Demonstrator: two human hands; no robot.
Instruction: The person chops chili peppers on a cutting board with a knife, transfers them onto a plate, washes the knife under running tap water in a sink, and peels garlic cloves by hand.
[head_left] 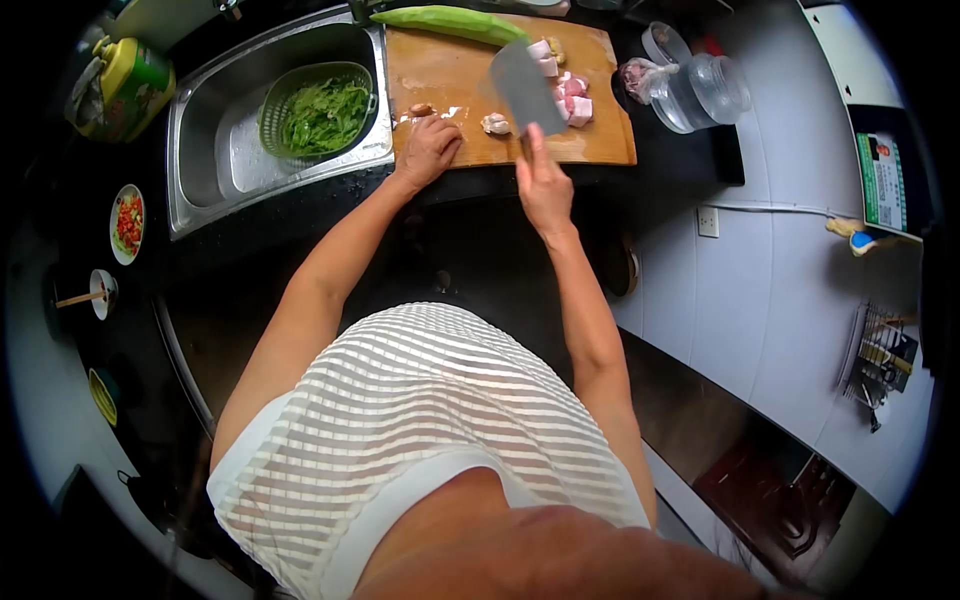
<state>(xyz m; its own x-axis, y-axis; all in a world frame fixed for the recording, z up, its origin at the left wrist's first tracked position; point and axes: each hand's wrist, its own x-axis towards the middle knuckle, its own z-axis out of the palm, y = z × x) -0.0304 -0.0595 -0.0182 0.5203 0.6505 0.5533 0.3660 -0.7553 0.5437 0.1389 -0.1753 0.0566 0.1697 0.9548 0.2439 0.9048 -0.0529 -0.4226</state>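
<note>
My right hand [546,190] grips the handle of a cleaver [528,88], whose broad blade is over the wooden cutting board [450,70]. Close to the blade's right side lie chunks of pink and white raw meat [574,100]. A small pale lump [495,124] sits left of the cleaver's handle. My left hand [430,148] rests at the board's near left part with its fingers curled; whatever may be under them is hidden. Just beyond those fingers is a small brown piece [421,109]. A long green gourd [455,22] lies along the board's far edge.
Left of the board, a sink [205,150] holds a green basket [268,125] of leafy greens [325,118]. A clear jar [700,95] stands to the right. Further left are a yellow-green bottle [130,85], a bowl of chopped red and green pieces [128,225], and a small bowl [104,295].
</note>
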